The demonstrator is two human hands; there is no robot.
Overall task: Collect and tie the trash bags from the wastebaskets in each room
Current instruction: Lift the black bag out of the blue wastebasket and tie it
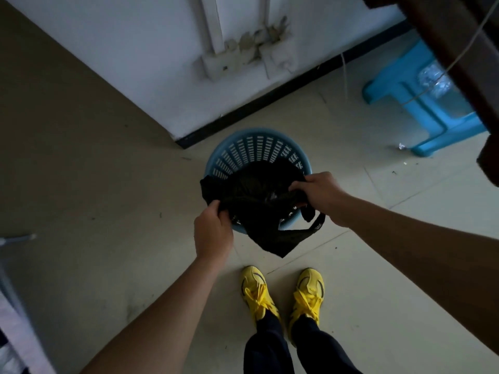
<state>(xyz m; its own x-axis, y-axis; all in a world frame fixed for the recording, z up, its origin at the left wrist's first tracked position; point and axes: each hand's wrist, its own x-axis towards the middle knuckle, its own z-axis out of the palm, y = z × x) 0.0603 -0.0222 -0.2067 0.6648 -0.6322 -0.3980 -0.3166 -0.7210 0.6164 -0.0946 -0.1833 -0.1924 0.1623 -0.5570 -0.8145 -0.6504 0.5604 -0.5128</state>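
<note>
- Gripping black trash bag (259, 190) w/ both hands, over blue wastebasket (251, 147).
- Left hand (213, 233): fingers curled round bag's near-left edge, clenched on the plastic, just at basket's near rim.
- Right hand (318, 194): fingers pinch bunched bag plastic at basket's right rim, knuckles up.
- Bag: bulk sits inside basket; top stretched betw. the 2 hands; one flap droops over near rim toward floor (378, 265), w/ a handle loop (316, 225) hanging below right hand. Contents: can't tell, too dark.
- Basket: round, slotted walls, upright on tiled floor, far side near black baseboard (270, 101) at the corner of white wall (135, 49).
- Yellow shoes (256, 292) on floor just behind basket, dark trousers above.
- Blue plastic stool (421, 103) far right, well apart from basket; clear bottle (434, 79) at it, on or under unclear.
- Dark wood furniture (459, 36) cuts across top-right corner.
</note>
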